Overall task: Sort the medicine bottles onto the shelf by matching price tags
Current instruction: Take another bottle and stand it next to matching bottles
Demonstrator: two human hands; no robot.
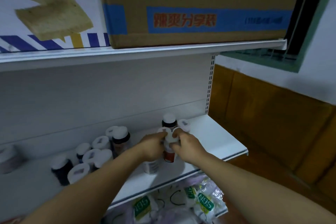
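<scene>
A white-capped medicine bottle with a red label (169, 154) stands on the white shelf (214, 140). My left hand (153, 146) and my right hand (185, 144) both grip it near the cap, fingers closed around it. Just behind it stand a dark bottle with a white cap (169, 121) and another white cap (184, 124). Under my left wrist sits a white-labelled bottle (151, 166). A cluster of several white-capped dark bottles (94, 152) fills the shelf to the left. Price tags are not legible.
A cardboard box with a blue band (190, 5) rests on the upper shelf (145, 51). Plastic-wrapped packs with green labels (203, 203) lie on the shelf below. A brown wooden panel (272, 114) stands to the right. One blurred bottle (8, 158) is at far left.
</scene>
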